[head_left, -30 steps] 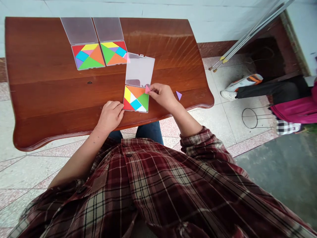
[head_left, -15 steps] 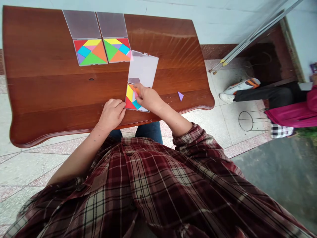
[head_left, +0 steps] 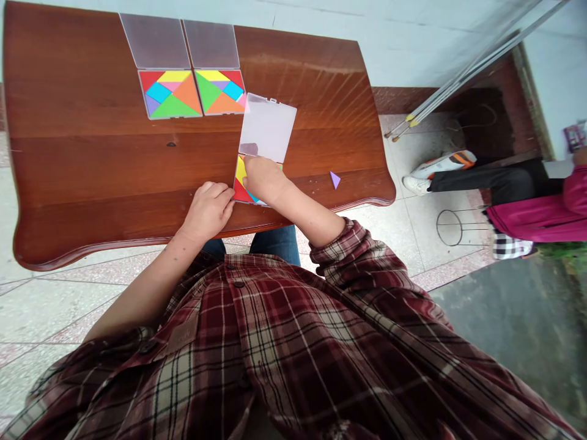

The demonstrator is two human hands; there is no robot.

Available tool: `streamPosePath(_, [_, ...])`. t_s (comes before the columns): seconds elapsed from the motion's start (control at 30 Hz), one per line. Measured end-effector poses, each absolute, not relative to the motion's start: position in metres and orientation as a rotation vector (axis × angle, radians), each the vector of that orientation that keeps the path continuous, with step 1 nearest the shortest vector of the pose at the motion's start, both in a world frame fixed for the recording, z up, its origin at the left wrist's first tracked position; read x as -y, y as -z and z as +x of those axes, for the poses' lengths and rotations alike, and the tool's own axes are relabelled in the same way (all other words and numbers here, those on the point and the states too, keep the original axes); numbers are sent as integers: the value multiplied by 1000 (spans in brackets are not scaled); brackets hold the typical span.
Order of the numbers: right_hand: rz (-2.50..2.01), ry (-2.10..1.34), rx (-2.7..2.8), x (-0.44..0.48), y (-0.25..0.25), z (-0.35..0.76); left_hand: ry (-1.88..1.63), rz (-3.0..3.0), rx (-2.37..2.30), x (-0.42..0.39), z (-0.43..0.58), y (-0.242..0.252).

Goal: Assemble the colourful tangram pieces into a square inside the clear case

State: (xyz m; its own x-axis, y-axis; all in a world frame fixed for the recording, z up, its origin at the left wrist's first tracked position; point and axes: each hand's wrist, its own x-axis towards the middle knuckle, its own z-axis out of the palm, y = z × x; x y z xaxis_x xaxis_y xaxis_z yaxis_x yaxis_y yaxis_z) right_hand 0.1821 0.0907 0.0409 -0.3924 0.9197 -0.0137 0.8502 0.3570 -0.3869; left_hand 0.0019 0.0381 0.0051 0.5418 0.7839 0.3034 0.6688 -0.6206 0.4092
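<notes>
My right hand [head_left: 265,180] lies over a small square tray of coloured tangram pieces [head_left: 239,182], hiding most of it, with its fingertips near the hinge. Only yellow, red and a little blue show, and whatever the fingers hold is hidden. My left hand [head_left: 207,211] rests on the wood against the tray's left edge, holding nothing visible. A clear plastic lid [head_left: 267,127] stands open above that tray. A loose purple triangle [head_left: 335,179] lies right of my right hand. Farther up sit two full tangram trays [head_left: 169,93] [head_left: 220,91], with a pink piece [head_left: 244,102] at the second one's right edge.
The pieces lie on a reddish-brown wooden table [head_left: 82,153] with curved edges. Two clear lids [head_left: 155,41] [head_left: 211,43] stand open at its far edge. To the right are a person in a magenta top [head_left: 532,214], a wire stand [head_left: 461,227] and leaning metal rods [head_left: 472,67].
My right hand has moved left from the tray's right side to cover most of it. The pink triangle it pinched is no longer visible. My left hand has barely moved.
</notes>
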Motion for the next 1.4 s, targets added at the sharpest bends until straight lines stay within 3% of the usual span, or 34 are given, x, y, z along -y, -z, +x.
streamPosePath(0.27, [-1964, -543, 2332, -102, -49, 191, -684, 2549, -1217, -37, 3, -6])
streamPosePath(0.57, [-1713, -620, 2394, -98, -57, 223, -676, 2549, -1225, -37, 2, -5])
streamPosePath(1.4, [-1757, -589, 2273, -83, -58, 233, -676, 2561, -1243, -37, -1, -8])
